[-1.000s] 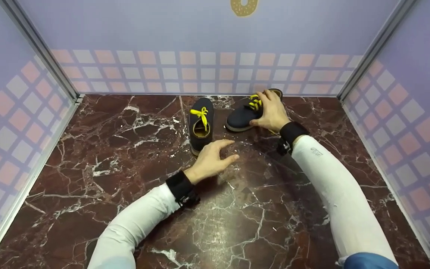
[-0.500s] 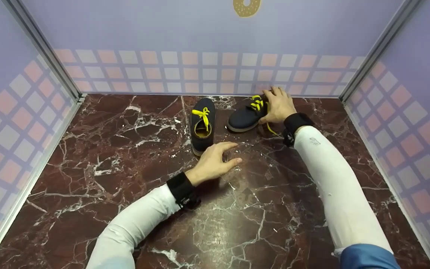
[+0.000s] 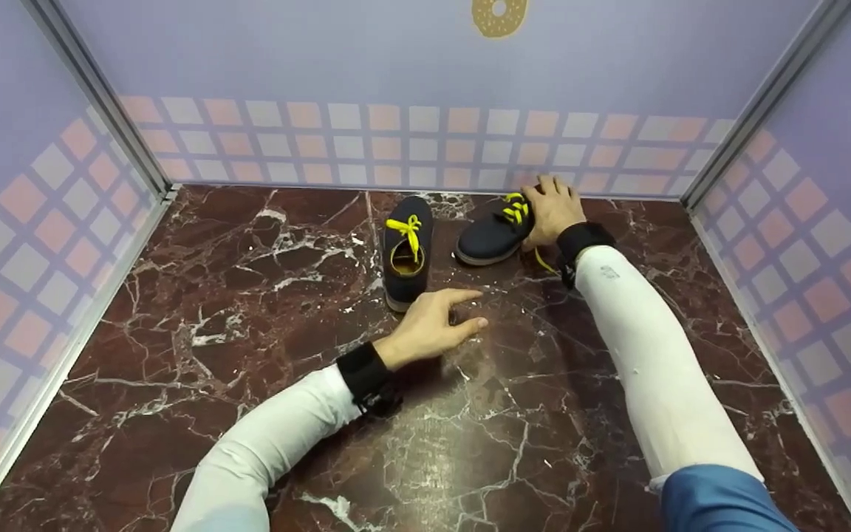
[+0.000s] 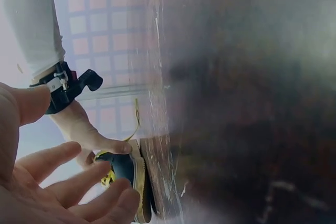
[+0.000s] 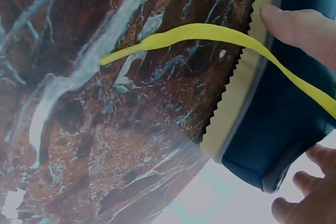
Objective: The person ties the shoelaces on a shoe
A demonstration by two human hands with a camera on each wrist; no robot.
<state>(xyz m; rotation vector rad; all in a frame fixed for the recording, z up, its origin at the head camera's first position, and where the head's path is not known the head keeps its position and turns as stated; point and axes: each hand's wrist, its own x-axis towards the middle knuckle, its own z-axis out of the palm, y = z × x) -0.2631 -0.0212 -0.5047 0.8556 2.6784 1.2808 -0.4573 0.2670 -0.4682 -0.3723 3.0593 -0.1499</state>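
White sleeves (image 3: 662, 355) are seen nearest, with a black band (image 3: 361, 372) strapped round each wrist. The left hand (image 3: 429, 325) is held wide, thumb spread from the fingers, just beside the heel of the tied shoe (image 3: 398, 236); whether it is touched cannot be told. That shoe is set on the veined floor (image 3: 137, 369), toe pointed away, its yellow bow (image 3: 411, 230) knotted in front of the opening. To its right, the held shoe (image 3: 494, 236) is gripped near the heel by the right hand (image 3: 555, 210), its toe turned toward the near left. A loose lace (image 5: 210, 31) is draped past its sole. Behind, the lilac wall (image 3: 359, 59) is printed with squares.
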